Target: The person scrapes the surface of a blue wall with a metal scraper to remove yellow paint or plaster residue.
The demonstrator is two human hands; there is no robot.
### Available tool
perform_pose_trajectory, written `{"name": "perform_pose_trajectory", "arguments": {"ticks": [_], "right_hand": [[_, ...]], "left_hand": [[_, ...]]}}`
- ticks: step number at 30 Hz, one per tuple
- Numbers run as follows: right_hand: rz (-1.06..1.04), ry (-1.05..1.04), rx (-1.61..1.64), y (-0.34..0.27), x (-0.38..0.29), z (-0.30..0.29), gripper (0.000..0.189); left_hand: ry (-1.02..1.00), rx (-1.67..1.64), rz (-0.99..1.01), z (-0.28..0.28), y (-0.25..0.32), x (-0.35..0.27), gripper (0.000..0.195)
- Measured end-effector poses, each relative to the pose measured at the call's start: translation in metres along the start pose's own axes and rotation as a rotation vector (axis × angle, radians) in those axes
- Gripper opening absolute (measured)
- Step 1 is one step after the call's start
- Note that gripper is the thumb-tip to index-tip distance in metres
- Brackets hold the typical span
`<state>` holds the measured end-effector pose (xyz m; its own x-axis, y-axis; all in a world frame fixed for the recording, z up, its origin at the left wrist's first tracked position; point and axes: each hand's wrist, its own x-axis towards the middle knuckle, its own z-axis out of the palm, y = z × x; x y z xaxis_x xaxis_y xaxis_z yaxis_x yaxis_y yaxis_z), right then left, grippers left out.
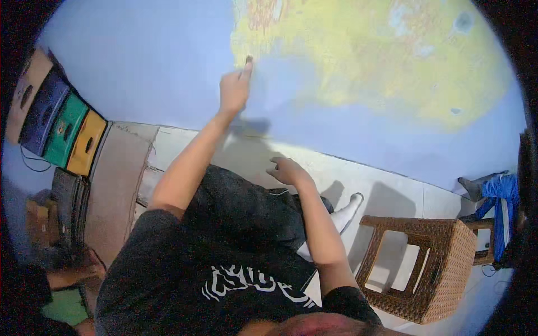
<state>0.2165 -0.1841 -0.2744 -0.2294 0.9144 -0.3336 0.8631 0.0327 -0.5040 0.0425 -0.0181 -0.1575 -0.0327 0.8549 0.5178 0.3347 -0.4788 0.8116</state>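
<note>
My left hand [235,90] is raised to the wall [176,67], its fingers closed around a small dark flat-tipped piece [249,59], perhaps a scraper; most of it is hidden in the grip. Its tip meets the wall at the lower left edge of a yellow patch [361,63], where the pale blue paint gives way to a scratched, blotchy surface. Lower down, my right hand [286,170] hangs over the floor near my dark trousers, fingers slightly apart and nothing visible in them.
A brown woven-pattern stool [447,269] stands at the right. Beyond it are blue fabric [500,197] and a dark foot-like shape. Coloured drawers [65,130] stand far left, near a brown sheet [117,168] on the floor. Part of another person's limb [75,275] shows lower left.
</note>
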Motion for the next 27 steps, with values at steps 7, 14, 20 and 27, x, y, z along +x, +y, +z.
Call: {"name": "perform_pose_trajectory", "arguments": {"ticks": [7,14,20,27], "right_hand": [[0.009,0.020,0.012,0.007,-0.003,-0.002,0.057],[-0.008,0.028,0.005,0.007,-0.006,-0.003,0.059],[-0.034,-0.003,0.013,0.005,-0.002,-0.007,0.059],[-0.019,0.037,0.027,0.008,-0.005,-0.006,0.058]], "left_hand": [[-0.036,0.145,0.139,-0.007,0.015,-0.011,0.042],[0.034,0.031,-0.003,0.002,0.043,0.012,0.063],[-0.180,0.433,0.136,0.003,-0.018,-0.008,0.028],[-0.010,-0.101,-0.152,-0.002,0.061,0.027,0.062]]}}
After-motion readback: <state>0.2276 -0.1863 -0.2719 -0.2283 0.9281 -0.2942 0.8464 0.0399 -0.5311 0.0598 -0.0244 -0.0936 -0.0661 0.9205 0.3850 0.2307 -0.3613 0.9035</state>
